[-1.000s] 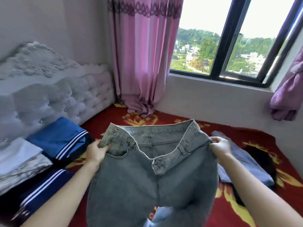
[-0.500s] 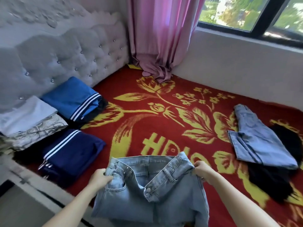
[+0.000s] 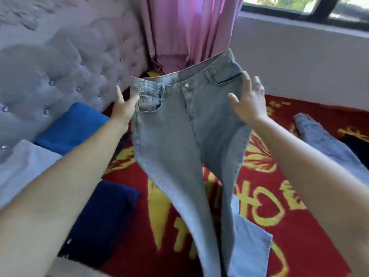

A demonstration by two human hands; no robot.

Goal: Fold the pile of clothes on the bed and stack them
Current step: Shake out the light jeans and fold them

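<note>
A pair of grey-blue jeans [image 3: 179,136] hangs upright in the air above the red bed cover [image 3: 259,226], front towards me, legs trailing down to the cover. My left hand [image 3: 123,108] is at the left side of the waistband, thumb touching the front pocket and a finger straight up. My right hand [image 3: 250,100] is at the right hip of the jeans, fingers spread and straight, thumb lying over the denim. Neither hand plainly curls round the cloth.
Folded clothes lie at the left by the tufted headboard [image 3: 60,62]: a blue garment [image 3: 71,126], a navy one [image 3: 99,216], a pale one [image 3: 24,168]. At the right lie light-blue jeans [image 3: 327,144] and a black garment [image 3: 357,144]. A pink curtain [image 3: 189,27] hangs behind.
The jeans have swung up from low near me to high over the bed, legs hanging out full length. Both hands went from gripping the waistband to straight, spread fingers at its sides.
</note>
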